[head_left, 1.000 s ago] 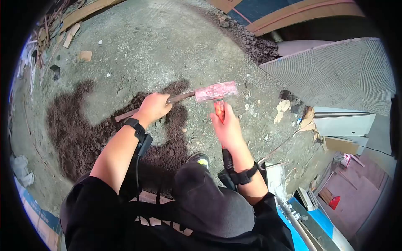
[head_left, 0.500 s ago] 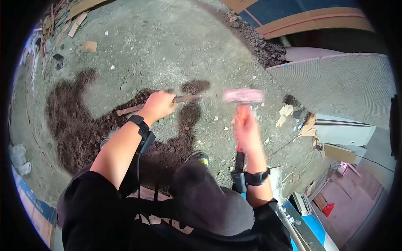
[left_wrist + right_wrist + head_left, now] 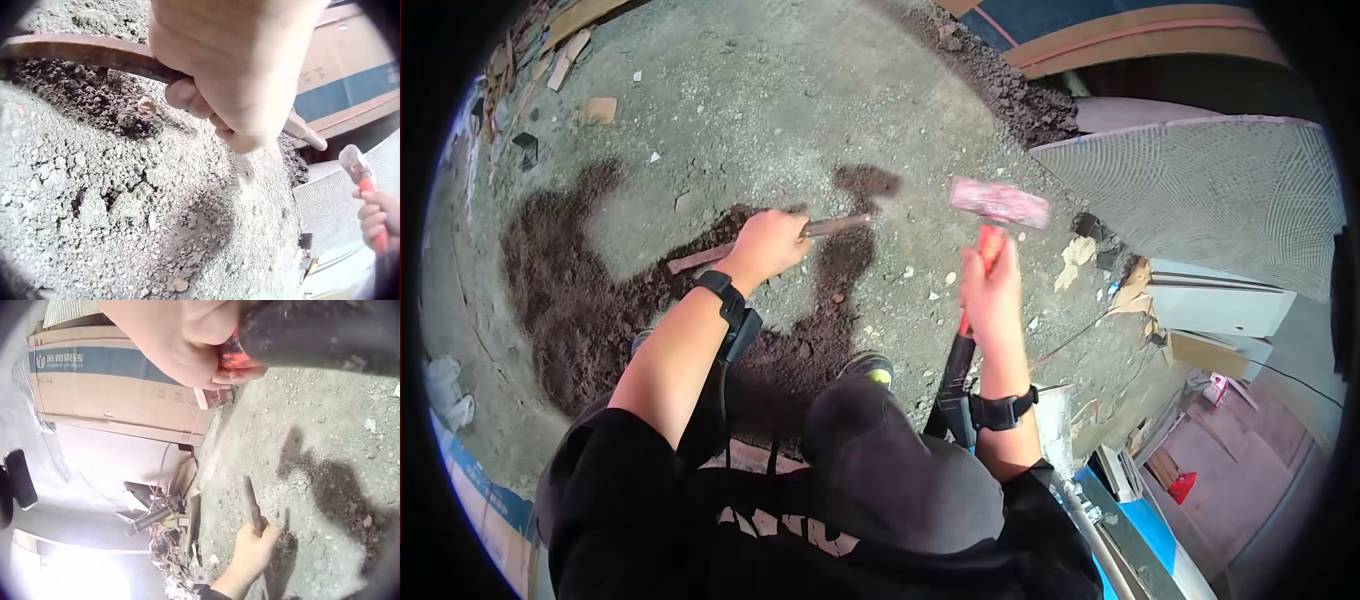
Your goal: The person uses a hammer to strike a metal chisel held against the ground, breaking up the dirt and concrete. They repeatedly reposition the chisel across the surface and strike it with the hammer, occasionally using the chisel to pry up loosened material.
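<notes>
Head view: left grip (image 3: 770, 245) wrapped round mid-shaft of rusty chisel (image 3: 835, 226). Right grip (image 3: 992, 290) clenched on hammer (image 3: 1000, 203) handle, head raised right of the chisel's struck end.
Left wrist: chisel likely stiff, heavy, rough; hold mid-shaft.
Right wrist: hammer likely top-heavy; hold low.
</notes>
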A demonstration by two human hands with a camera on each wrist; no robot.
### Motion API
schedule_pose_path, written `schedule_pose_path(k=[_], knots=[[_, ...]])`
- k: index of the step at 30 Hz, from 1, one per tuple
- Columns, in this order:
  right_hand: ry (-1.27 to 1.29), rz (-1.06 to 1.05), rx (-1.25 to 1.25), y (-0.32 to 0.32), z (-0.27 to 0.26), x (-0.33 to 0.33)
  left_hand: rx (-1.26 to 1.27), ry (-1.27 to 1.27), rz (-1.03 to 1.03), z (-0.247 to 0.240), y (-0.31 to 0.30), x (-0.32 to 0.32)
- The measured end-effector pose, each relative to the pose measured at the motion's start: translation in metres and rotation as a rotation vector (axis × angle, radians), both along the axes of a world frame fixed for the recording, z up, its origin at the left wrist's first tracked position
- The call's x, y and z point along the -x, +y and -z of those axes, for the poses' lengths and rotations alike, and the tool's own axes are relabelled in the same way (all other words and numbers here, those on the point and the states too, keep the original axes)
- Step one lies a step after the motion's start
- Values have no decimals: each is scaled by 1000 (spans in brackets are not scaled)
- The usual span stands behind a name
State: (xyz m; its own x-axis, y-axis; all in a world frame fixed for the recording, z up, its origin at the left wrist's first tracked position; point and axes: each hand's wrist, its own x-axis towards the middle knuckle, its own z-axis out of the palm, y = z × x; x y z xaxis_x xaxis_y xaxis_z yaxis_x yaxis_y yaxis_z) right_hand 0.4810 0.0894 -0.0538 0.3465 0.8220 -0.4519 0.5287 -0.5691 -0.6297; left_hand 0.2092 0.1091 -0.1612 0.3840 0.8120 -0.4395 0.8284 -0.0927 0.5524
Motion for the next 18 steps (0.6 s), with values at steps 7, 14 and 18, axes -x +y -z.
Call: schedule_pose_path(k=[7, 14, 18], knots=[[38, -305, 66, -37, 40, 5, 21, -21, 17, -8, -3, -3], [350, 170, 311, -72, 62, -16, 46, -9, 14, -3, -5, -3], [254, 158, 381, -96, 80, -31, 134, 58, -6, -2, -7, -10]])
